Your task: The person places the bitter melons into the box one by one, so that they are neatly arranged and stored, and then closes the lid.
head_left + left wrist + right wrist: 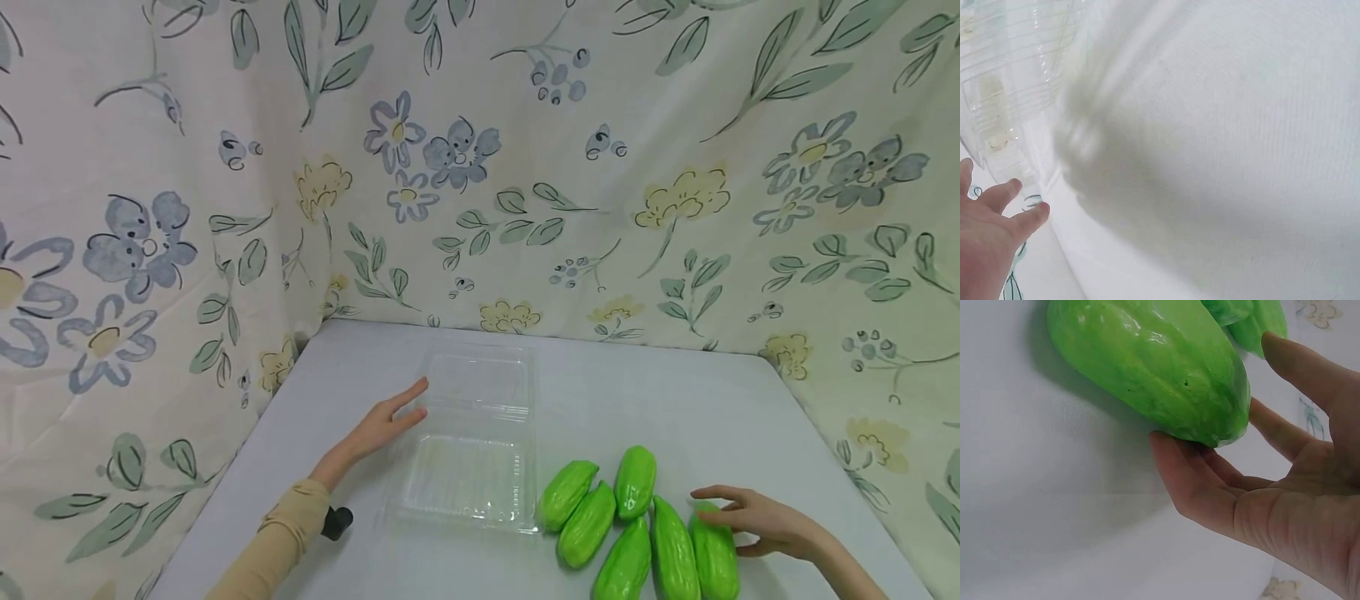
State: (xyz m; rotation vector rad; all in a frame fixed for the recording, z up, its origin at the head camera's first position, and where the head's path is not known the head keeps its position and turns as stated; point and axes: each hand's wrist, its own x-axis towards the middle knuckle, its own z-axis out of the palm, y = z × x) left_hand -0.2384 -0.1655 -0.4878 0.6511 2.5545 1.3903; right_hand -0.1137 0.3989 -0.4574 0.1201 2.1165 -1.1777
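My left hand (pixel 381 428) hovers at the left side of a clear plastic clamshell container (pixel 525 479), fingers spread and nothing held. The container lies unfolded, its lid half (pixel 480 379) toward the back wall. In the left wrist view the spread fingers (pixel 1030 220) point up beside the ribbed plastic (pixel 1016 69). My right hand (pixel 768 521) is at the far end of the rightmost glossy green ridged gourd (pixel 716 557). In the right wrist view its fingertips come up to the underside of that gourd (pixel 1154 369), while the thumb stands away from it.
Several more green gourds (pixel 588 525) lie in a cluster between the container and my right hand. A small black object (pixel 339 522) shows beside my left sleeve (pixel 288 525). Floral curtains (pixel 480 167) enclose the white table (pixel 645 383) at the back and sides.
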